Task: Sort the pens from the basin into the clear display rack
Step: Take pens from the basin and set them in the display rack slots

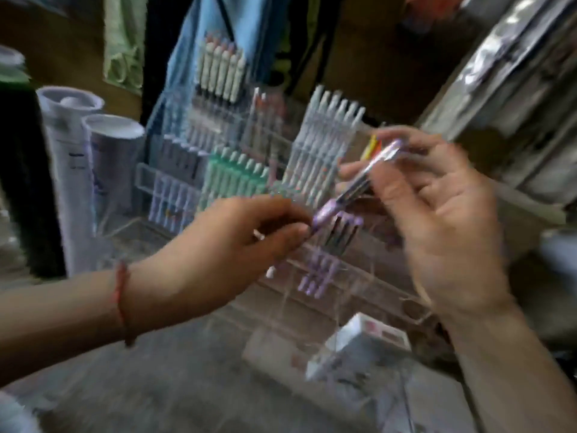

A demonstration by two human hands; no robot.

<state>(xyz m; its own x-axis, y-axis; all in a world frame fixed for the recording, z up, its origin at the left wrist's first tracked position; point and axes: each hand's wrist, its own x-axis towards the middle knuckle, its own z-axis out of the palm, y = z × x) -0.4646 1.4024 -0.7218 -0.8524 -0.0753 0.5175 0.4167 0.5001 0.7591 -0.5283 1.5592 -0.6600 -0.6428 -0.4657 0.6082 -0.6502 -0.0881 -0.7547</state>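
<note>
Sorting appears well advanced: the clear display rack (146, 179), just beyond both hands, is already lined with rows of pens (234, 179). A bundle of pens (385, 153) is gripped in the right hand (443, 220), and a purple pen (327, 210) from it is pinched at its lower end by the left hand (224, 245). No basin is seen, so what remains cannot be judged.
</note>
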